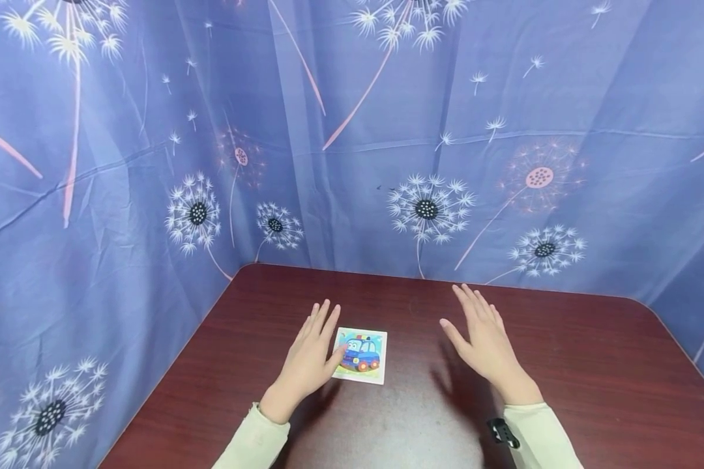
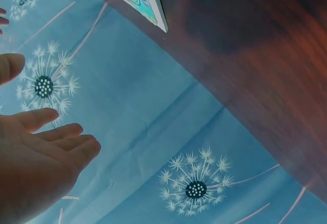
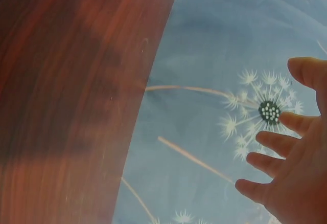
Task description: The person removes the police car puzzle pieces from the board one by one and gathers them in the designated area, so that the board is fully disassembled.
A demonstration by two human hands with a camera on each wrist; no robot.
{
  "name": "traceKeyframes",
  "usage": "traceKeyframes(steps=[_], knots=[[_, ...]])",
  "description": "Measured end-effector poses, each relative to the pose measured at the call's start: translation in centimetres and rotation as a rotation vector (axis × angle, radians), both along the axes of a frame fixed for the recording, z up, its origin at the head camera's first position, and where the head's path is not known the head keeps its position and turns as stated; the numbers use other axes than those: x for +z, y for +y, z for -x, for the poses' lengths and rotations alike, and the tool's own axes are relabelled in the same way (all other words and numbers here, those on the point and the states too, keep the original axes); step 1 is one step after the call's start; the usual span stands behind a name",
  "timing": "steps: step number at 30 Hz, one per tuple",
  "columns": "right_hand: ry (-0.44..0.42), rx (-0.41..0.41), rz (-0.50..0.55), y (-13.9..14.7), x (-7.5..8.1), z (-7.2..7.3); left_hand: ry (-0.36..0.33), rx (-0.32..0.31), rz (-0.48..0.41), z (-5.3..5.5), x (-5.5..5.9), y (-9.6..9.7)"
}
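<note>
Hovering left of the lower centre in the head view, the left hand reaches out of a pale sleeve with fingers extended toward the top of the frame and thumb spread off to the right. It holds nothing; the thumb overlaps the left edge of the picture tile, but the left wrist view shows a gap between them.

That tile, printed with a blue cartoon car, lies flat on the dark red table, just below the middle of the frame. The step in hand looks like a pause with both hands free around it. Any grip on the tile would call for lowering the left hand and closing thumb and fingers on a thin edge.

At lower right, the right hand is also empty, well apart from the tile, its fingers straight, slanting up and left, thumb held wide. Its shadow falls on the table below, so it seems raised. A black wristband sits at its cuff.
</note>
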State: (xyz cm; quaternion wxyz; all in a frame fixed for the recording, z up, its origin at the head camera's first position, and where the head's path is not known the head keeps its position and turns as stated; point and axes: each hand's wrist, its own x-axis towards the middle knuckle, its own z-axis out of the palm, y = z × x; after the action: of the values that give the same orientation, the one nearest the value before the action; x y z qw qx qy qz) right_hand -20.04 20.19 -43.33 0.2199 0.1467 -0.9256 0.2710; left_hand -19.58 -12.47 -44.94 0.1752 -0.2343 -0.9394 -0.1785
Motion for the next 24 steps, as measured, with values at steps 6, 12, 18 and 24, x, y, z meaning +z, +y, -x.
traceKeyframes(steps=[6, 12, 18, 24], knots=[[-0.033, 0.056, 0.028, -1.4, 0.0, 0.9, -0.047, -0.040, 0.006, -0.6, -0.5, 0.7], [-0.052, 0.144, 0.076, -3.0, 0.0, 2.0, -0.133, -0.087, 0.033, -0.9, -1.0, 1.4], [-0.112, 0.210, 0.141, -4.3, 0.0, 2.7, -0.206, -0.122, 0.043, -1.2, -1.4, 1.7], [-0.174, 0.258, 0.195, -5.4, -0.2, 3.4, -0.259, -0.147, 0.100, -1.4, -1.7, 2.0]])
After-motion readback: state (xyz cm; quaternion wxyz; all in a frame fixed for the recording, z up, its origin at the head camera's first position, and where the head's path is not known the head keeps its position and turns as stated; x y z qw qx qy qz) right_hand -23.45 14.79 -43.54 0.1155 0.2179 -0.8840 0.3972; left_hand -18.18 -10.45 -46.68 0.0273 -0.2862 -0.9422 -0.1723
